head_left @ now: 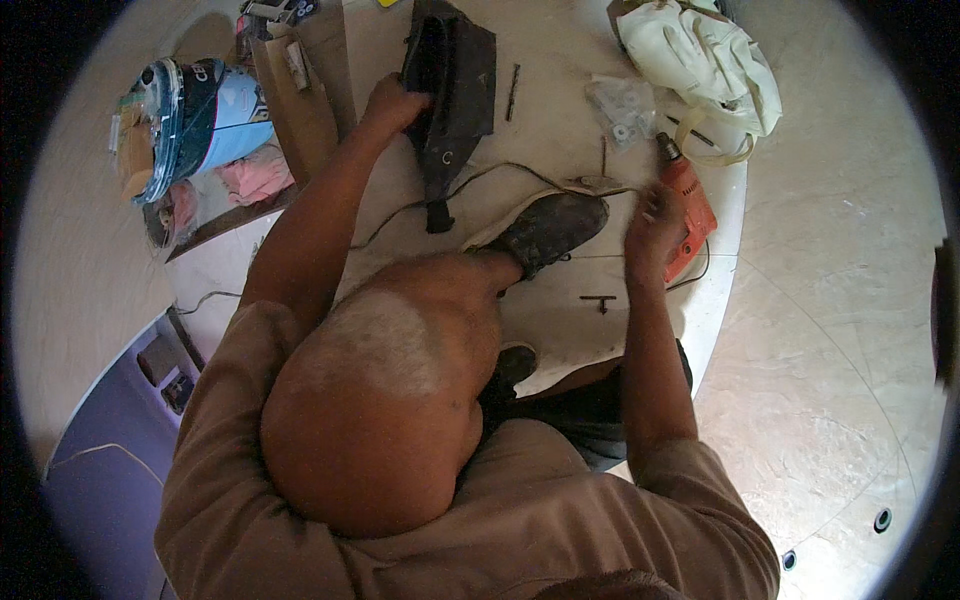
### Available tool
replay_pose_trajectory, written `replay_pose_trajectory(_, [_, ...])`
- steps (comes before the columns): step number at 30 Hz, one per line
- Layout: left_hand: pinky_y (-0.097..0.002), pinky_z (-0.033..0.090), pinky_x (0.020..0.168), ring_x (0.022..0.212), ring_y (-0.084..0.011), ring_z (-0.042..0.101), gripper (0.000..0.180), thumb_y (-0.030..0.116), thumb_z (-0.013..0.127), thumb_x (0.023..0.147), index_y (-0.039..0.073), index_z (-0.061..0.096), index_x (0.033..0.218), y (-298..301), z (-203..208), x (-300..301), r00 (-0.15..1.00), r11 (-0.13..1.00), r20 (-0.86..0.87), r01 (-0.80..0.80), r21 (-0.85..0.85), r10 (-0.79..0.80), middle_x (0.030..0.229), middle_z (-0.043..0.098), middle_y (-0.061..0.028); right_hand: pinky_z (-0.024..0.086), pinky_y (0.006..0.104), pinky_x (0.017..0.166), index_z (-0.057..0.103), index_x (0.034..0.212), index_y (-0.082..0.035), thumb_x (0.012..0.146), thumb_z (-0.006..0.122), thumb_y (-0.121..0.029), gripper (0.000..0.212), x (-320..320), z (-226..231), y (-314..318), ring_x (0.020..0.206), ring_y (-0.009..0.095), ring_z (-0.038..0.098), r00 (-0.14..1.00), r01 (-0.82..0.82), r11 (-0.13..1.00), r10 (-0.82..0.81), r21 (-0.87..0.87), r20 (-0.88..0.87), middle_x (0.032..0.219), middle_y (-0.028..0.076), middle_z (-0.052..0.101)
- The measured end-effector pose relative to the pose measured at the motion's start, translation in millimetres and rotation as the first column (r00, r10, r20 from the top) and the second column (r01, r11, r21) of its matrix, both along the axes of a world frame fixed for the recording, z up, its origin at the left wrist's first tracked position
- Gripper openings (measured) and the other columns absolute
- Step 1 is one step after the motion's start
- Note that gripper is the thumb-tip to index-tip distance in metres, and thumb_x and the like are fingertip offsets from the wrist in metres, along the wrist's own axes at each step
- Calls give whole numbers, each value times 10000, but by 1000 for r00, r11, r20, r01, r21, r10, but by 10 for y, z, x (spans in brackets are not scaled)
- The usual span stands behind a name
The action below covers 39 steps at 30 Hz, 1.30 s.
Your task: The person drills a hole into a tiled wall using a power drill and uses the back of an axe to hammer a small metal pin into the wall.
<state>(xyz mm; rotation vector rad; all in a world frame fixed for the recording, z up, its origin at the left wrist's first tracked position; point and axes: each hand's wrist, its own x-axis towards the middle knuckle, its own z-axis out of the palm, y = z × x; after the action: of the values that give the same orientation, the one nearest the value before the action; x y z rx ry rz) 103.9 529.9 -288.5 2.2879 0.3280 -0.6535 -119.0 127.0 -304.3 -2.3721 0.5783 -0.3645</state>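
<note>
My left hand (pixel 398 106) is closed on the edge of a black waist bag (pixel 465 85), whose strap end (pixel 439 217) points toward me. My right hand (pixel 655 225) is beside an orange power drill (pixel 690 215) lying on the pale surface. Its fingers are curled together near a thin cord or rod; what they hold, if anything, I cannot make out. A drill bit (pixel 513 92) lies right of the bag. Nearer to me is a T-shaped chuck key (pixel 602 299). My bent knee (pixel 370 400) and dark shoe (pixel 555 230) come between my arms.
A clear plastic bag of small white parts (pixel 625 112) and a cream cloth bag (pixel 705 65) lie at the far right. On the left are a cardboard box (pixel 310 110), a blue-and-white package (pixel 225 115) and pink cloth (pixel 255 175). A cable (pixel 500 168) crosses the surface.
</note>
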Motion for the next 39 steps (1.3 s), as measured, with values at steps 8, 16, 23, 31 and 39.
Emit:
replay_pose_trajectory(8, [-418,566,886,983,-323,749,472,84,740,825,-97,679,1257,-156,361,-138,996,998,65,-56,-8,56,1094,752,-242,589,520,872,762,1056,-35,959,687,-338,327,1767,116,1426,1032,419,741,742,-379,918,375,114,-556,1077,218,762])
replay_pose_trajectory(16, [-433,572,868,926,-328,752,432,129,813,797,-68,724,1171,-189,465,-203,986,993,119,-108,-55,114,1030,766,-222,594,526,844,749,1009,6,973,646,-337,360,1772,-69,1182,970,439,746,804,-396,915,383,69,-455,1051,260,754])
replay_pose_trajectory(23, [-409,583,858,924,-284,744,423,85,828,775,-45,729,1165,-129,152,-193,987,989,122,-90,-119,105,1055,775,-161,566,506,917,605,1227,74,850,835,-359,619,1917,1253,1646,1047,465,687,867,-421,887,455,190,-204,1133,325,664])
replay_pose_trajectory(31, [-442,542,992,1113,-419,712,758,41,721,765,86,507,1491,-144,222,-233,932,990,335,-144,0,136,1114,736,-297,536,500,1018,564,1333,-223,677,850,9,752,1744,642,1566,1283,421,514,841,-526,845,501,-95,-205,1357,246,398])
replay_pose_trajectory(39, [-487,485,1152,1276,-504,599,909,-42,667,825,385,399,1582,-633,626,-221,916,966,320,196,168,-241,1547,446,-267,340,666,1144,785,1242,-322,852,714,-75,467,1822,428,1596,1499,353,293,692,-722,614,640,-318,-334,1641,112,287])
